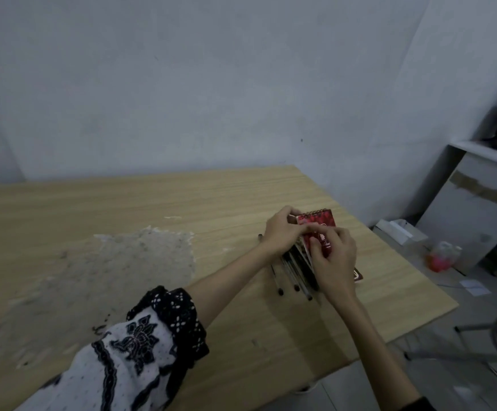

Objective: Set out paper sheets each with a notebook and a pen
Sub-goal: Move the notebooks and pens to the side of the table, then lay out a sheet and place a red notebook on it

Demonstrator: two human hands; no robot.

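Observation:
A small red spiral notebook (320, 221) tops a stack of notebooks near the right end of the wooden table (158, 203). My left hand (283, 232) grips the stack from its left side, fingers curled over the top edge. My right hand (334, 256) holds the near end of the top notebook, thumb on its cover. Several dark pens (293, 277) lie on the table just left of the stack, partly under my hands. No paper sheets are in view.
A rough worn patch (117, 268) where the surface has peeled covers the table's left middle. Right of the table stand a white cabinet (478, 197), a tissue box (398, 231), a pink-filled plastic bag (443, 256) and a chair's metal legs (484, 330).

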